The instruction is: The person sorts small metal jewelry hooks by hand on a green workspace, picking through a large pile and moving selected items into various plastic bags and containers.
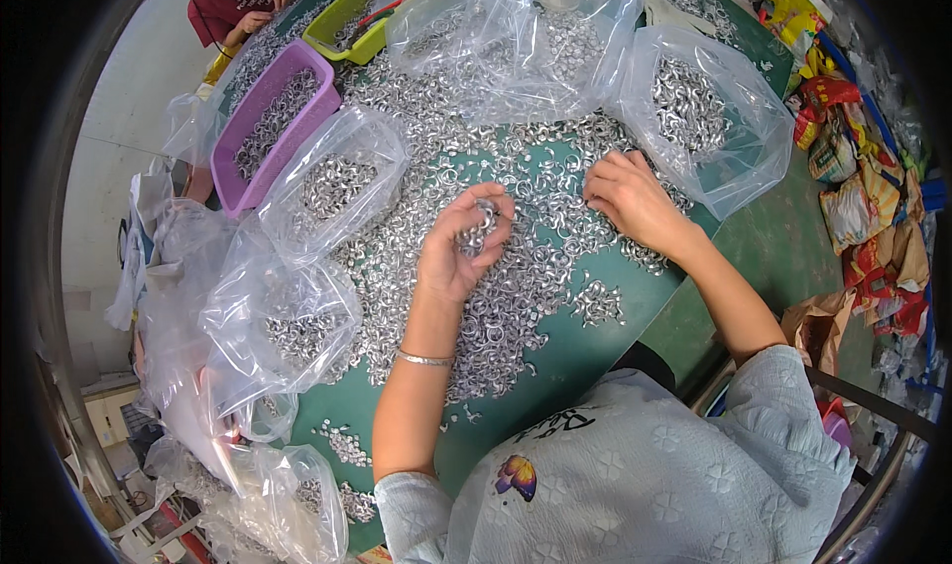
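Observation:
My left hand (448,254) is turned palm up over the middle of the table. Its curled fingers hold a small bunch of shiny curved metal pieces (479,229). To its right, my right hand (635,199) reaches palm down into the spread of pieces, with fingertips bent and drawn together. What sits between those fingertips is too small to make out. Loose silver metal pieces (496,331), ring-like or hook-like, lie heaped around and below my left hand. A small separate cluster (597,303) rests near the table's edge.
Clear plastic bags of metal pieces stand at the right (739,158), far middle (555,93) and left (283,351). A purple basket (322,103) and a yellow-green basket (372,44) sit at the far left. Another person's hand (256,21) is beyond. Colourful packaging (858,202) fills the right side.

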The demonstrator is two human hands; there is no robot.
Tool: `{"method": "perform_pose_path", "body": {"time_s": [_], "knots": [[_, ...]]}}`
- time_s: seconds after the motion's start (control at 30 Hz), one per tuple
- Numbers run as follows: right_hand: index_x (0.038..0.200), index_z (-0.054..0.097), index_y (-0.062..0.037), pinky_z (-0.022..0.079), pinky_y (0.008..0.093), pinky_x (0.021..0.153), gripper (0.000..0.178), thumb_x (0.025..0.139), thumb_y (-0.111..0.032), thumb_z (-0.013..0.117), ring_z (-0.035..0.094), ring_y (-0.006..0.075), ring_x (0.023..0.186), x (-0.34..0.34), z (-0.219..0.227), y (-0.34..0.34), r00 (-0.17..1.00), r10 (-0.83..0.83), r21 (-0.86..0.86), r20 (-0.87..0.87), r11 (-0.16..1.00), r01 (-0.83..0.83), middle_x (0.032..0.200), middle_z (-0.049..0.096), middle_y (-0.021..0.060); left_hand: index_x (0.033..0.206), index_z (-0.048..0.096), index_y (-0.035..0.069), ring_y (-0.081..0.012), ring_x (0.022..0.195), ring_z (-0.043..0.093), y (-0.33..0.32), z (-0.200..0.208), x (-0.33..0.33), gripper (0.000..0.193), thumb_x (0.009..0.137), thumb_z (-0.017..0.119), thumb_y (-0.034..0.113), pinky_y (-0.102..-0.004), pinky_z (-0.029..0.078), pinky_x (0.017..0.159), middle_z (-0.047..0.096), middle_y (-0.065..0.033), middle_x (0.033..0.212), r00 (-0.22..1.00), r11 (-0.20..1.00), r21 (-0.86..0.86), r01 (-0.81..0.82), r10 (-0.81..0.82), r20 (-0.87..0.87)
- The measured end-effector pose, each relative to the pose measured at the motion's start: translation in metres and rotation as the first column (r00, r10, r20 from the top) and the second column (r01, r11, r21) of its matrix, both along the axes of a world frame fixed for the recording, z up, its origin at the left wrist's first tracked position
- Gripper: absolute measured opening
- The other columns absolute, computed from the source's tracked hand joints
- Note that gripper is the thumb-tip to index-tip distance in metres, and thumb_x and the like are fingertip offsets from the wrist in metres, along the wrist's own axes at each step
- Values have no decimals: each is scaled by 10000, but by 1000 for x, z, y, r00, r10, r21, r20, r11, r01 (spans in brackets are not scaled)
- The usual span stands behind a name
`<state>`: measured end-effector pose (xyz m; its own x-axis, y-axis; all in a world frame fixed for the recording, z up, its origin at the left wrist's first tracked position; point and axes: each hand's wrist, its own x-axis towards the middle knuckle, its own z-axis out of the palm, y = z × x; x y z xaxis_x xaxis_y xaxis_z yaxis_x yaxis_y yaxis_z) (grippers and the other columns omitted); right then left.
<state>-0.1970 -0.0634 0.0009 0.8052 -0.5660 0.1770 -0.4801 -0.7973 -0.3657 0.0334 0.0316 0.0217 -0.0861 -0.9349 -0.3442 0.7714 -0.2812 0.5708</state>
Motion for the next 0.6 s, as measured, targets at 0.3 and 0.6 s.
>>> {"method": "perform_pose_path", "body": {"time_s": [0.3, 0.6], "knots": [[873, 562, -12, 436, 416, 687, 90, 788, -21, 588, 556, 333, 794, -1, -5, -4, 904, -215, 88, 370, 977, 197, 855, 520, 136, 852, 683, -3, -233, 645, 617, -27, -29, -37, 173, 743, 704, 130, -337, 483, 629, 648, -127, 729, -9, 947, -197, 254, 205, 979], [846, 614, -48, 429, 405, 720, 96, 769, -101, 593, 539, 297, 824, 24, -14, -14, 990, -112, -91, 84, 989, 119, 796, 516, 115, 878, 659, 24, -333, 751, 615, -25, -30, -53, 171, 734, 678, 116, -417, 496, 661, 623, -161, 847, -439, 934, 1, 357, 166, 883]]}}
